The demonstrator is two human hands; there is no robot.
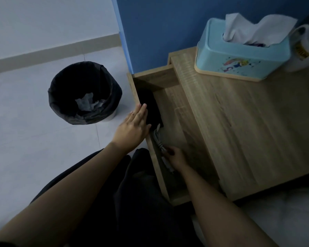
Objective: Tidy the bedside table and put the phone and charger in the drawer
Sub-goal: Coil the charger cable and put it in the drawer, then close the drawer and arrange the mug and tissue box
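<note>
Pale floor tiles and a blue wall frame a wooden bedside counter (pixel 248 122), whose drawer (pixel 175 111) is pulled out toward the person. On the counter top stand a light blue tissue box (pixel 243 56) and, just beside it at the right edge, a white mug (pixel 305 49). A black-lined waste bin (pixel 85 93) with crumpled paper inside sits on the floor, well apart from the drawer.

The left hand (pixel 134 127) lies flat with fingers extended, resting on the drawer's front panel, its grip wide and holding nothing. Just beyond its fingertips, inside the drawer at the front left, lies the dark phone (pixel 151 107). The right hand (pixel 177 157) reaches into the drawer, its grip narrowed around the white charger (pixel 161 147), whose coiled cable runs up from the fingers to just beside the phone's near corner.
</note>
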